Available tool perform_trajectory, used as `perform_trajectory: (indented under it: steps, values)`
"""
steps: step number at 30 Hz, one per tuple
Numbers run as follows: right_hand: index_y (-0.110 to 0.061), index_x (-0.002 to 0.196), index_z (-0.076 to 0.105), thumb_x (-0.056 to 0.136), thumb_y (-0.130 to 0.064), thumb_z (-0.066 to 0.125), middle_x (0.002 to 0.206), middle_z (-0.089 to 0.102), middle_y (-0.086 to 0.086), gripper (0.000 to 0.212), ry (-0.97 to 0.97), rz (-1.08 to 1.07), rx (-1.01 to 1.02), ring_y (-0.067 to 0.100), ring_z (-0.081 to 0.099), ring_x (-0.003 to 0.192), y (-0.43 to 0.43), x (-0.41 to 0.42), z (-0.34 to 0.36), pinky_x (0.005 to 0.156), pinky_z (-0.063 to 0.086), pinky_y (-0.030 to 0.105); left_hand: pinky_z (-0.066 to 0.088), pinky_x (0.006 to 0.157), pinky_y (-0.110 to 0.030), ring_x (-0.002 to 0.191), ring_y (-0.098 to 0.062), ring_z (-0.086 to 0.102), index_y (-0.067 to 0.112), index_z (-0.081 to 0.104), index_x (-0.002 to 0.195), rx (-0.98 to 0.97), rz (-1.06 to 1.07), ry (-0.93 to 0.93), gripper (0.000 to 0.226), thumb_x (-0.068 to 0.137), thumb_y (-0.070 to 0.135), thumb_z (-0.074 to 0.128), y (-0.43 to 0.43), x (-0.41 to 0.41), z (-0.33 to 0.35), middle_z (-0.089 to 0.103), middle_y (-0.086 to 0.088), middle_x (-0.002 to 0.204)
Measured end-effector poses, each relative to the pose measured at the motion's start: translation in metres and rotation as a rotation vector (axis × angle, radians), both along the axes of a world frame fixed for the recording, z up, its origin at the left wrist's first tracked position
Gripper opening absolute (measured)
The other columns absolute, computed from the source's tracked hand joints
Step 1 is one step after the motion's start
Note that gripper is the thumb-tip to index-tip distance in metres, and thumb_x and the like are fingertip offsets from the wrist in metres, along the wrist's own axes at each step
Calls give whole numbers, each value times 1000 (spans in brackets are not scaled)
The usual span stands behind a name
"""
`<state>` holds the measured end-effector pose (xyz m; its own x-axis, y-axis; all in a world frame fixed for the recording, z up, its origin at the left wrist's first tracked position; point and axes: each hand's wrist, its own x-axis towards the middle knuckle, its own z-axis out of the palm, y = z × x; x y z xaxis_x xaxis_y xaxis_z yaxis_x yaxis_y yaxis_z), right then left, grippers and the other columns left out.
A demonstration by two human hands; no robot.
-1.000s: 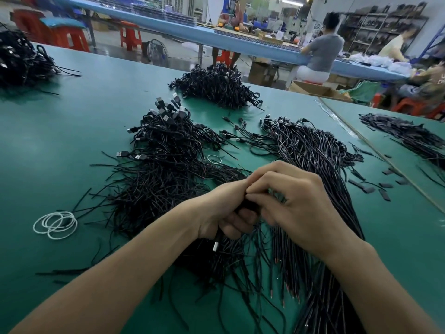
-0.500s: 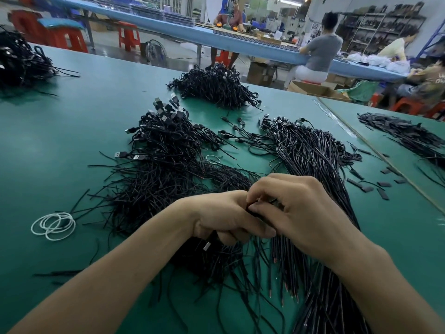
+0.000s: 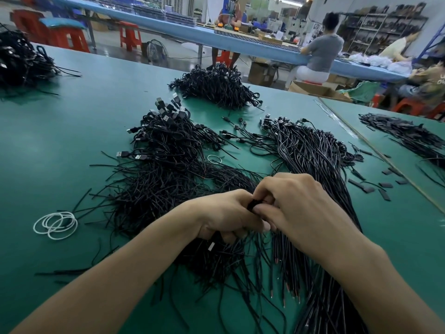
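Note:
Both my hands meet over the green table (image 3: 60,141), above heaps of thin black USB cables. My left hand (image 3: 224,215) grips a small bunch of black cables, and one silver USB plug (image 3: 211,247) hangs below its fingers. My right hand (image 3: 298,208) pinches the top of the same black bunch (image 3: 253,204) between thumb and curled fingers. A tangled pile of cables with USB plugs (image 3: 166,145) lies to the left of my hands. A straighter bundle (image 3: 313,150) runs under my right hand toward the near edge.
White rubber bands (image 3: 55,225) lie at the left, one more (image 3: 214,159) between the piles. Other cable heaps sit at the back centre (image 3: 216,85), far left (image 3: 21,61) and right (image 3: 404,133). Short black sleeves (image 3: 382,186) are scattered right. People sit at a blue bench (image 3: 320,51) behind.
My hands have stayed together on the bunch. The fingers have shifted slightly, and the black top of the bunch now shows between them.

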<state>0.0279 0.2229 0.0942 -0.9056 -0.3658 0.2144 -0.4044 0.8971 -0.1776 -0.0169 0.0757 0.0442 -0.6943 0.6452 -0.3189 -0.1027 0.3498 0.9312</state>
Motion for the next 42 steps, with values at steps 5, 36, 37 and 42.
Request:
perform_trajectory:
  steps: [5, 36, 37, 42]
  values:
    - [-28, 95, 64, 94, -35, 63, 94, 58, -10, 8, 8, -23, 5, 14, 58, 89, -1, 0, -4, 80, 52, 36, 27, 36, -15, 41, -4, 33, 11, 51, 76, 18, 37, 5, 20, 93, 3, 60, 2, 0, -3, 36, 4, 56]
    - [-11, 84, 70, 83, -27, 64, 71, 62, 1, 17, -392, -68, -1314, 7, 50, 62, 7, -17, -45, 58, 44, 16, 57, 82, -32, 96, -24, 71, 18, 64, 121, 698, 464, 144, 32, 104, 13, 37, 3, -6, 3, 75, -12, 103]
    - [-11, 84, 70, 86, -26, 63, 73, 62, 2, 16, -391, -69, -1286, 7, 51, 64, 7, -17, -47, 61, 46, 15, 56, 80, -28, 97, -23, 72, 18, 64, 119, 732, 450, 123, 32, 104, 20, 36, 2, -5, 5, 76, -12, 104]
    - [-13, 81, 68, 81, -30, 68, 76, 62, 0, 16, -421, -111, -1247, 6, 52, 65, 9, -17, -48, 60, 45, 15, 52, 77, -18, 87, -15, 72, 28, 76, 83, 762, 411, 217, 33, 96, 42, 49, 2, -4, 5, 77, -2, 88]
